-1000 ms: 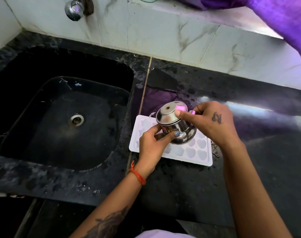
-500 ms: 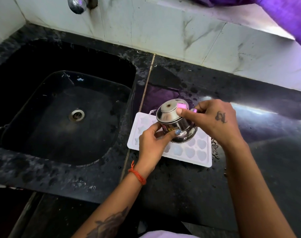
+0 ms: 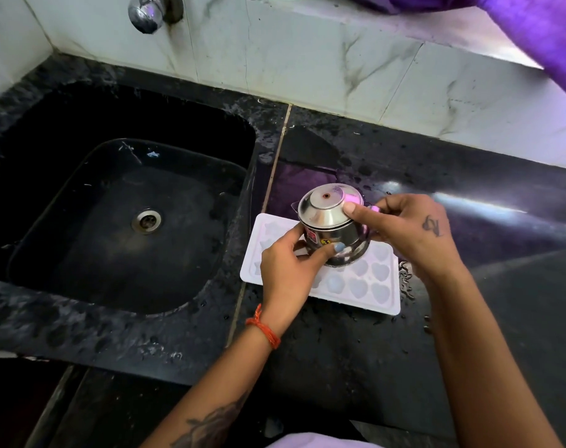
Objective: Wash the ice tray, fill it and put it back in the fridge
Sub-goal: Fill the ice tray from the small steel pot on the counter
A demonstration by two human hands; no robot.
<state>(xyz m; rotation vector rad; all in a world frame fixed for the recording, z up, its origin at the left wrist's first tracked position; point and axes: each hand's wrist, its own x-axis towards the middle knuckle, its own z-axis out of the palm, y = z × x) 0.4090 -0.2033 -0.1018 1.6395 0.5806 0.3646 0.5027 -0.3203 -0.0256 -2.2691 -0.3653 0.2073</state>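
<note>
A white ice tray (image 3: 377, 287) with heart-shaped and star-shaped cells lies flat on the black counter, just right of the sink. Over its middle I hold a small steel pot (image 3: 326, 221) tipped nearly upside down, its base facing up. My left hand (image 3: 286, 270) grips the pot's lower side with thumb and fingers. My right hand (image 3: 407, 232) holds the pot from the right, thumb pressed on its base. The pot's mouth and the tray's centre cells are hidden behind the pot and my hands.
A deep black sink (image 3: 123, 215) with a round drain (image 3: 146, 220) lies to the left. A chrome tap (image 3: 145, 11) sticks out of the white tiled wall above it. Purple cloth (image 3: 540, 30) hangs at the top right. The wet black counter (image 3: 501, 286) extends right.
Both hands and the pot stay over the tray in almost the same pose. The view has only shifted slightly.
</note>
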